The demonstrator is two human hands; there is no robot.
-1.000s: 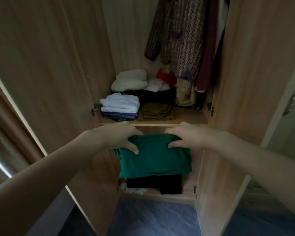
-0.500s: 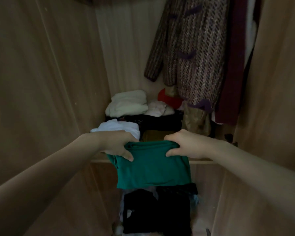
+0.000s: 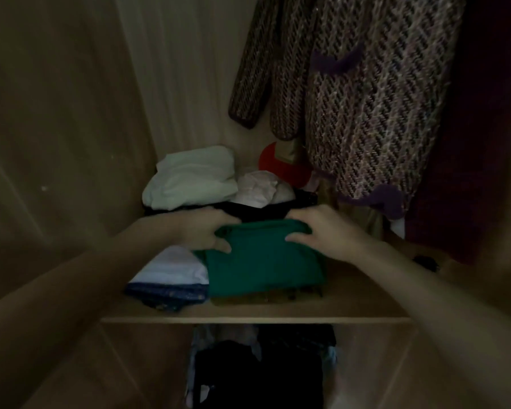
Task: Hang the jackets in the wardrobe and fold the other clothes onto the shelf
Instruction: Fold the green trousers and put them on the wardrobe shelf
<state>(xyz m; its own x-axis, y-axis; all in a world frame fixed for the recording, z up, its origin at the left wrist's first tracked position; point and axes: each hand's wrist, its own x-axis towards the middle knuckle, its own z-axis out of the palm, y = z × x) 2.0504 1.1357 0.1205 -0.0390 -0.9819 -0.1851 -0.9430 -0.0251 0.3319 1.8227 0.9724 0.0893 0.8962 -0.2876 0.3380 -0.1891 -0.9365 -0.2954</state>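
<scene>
While both hands grip it, green top (image 3: 263, 261) rests on shelf (image 3: 351, 305).

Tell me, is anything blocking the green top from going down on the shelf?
Nothing visible does. The green top already lies on the shelf, atop a brownish folded piece, beside the white stack. Left hand and right hand grip its far edge.

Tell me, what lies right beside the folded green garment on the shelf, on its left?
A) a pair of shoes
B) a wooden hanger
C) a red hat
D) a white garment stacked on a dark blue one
D: left of the green garment that both hands grip, a white garment lies on a dark blue one on the shelf.
</scene>
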